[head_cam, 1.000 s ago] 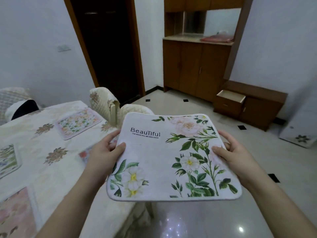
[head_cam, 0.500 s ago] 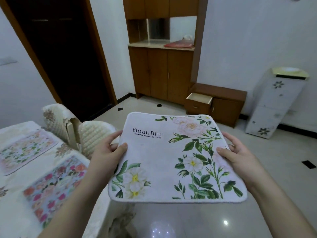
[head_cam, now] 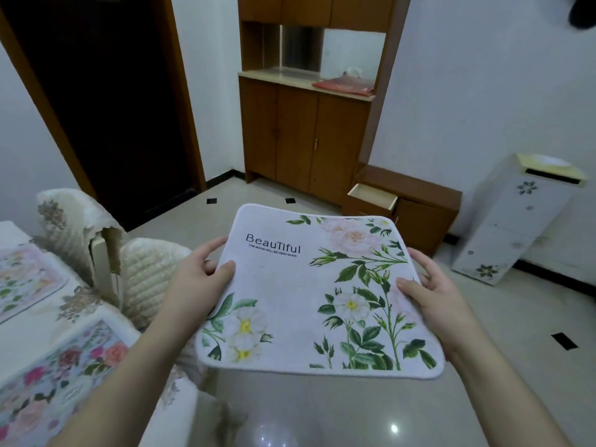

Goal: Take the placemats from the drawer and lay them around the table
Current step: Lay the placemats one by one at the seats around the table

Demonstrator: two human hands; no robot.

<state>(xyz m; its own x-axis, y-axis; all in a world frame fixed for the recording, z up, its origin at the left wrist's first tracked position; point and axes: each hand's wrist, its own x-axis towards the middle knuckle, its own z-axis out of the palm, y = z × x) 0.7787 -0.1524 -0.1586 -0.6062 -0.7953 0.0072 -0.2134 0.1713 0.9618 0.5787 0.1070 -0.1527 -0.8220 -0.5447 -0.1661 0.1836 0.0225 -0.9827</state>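
Observation:
I hold a white placemat (head_cam: 290,295) printed with green leaves, white flowers and the word "Beautiful" flat in front of me, above the floor. My left hand (head_cam: 196,282) grips its left edge and my right hand (head_cam: 432,301) grips its right edge, thumbs on top. The table (head_cam: 19,337) with a cream patterned cloth lies at the lower left. A rose-patterned placemat (head_cam: 61,375) lies on its near corner and a pale floral placemat (head_cam: 22,282) lies farther back. The open drawer (head_cam: 372,196) sticks out of a low wooden cabinet ahead.
Two chairs with quilted cream covers (head_cam: 106,253) stand against the table's right side. A tall wooden cupboard (head_cam: 306,133) stands behind the drawer unit, a dark doorway (head_cam: 106,101) to its left. A white flowered cabinet (head_cam: 519,217) stands at the right wall. Glossy tile floor (head_cam: 322,414) lies below.
My view has swung right, so the table has slid to the left edge and the white cabinet has come into view. Both hands keep the same grip on the placemat.

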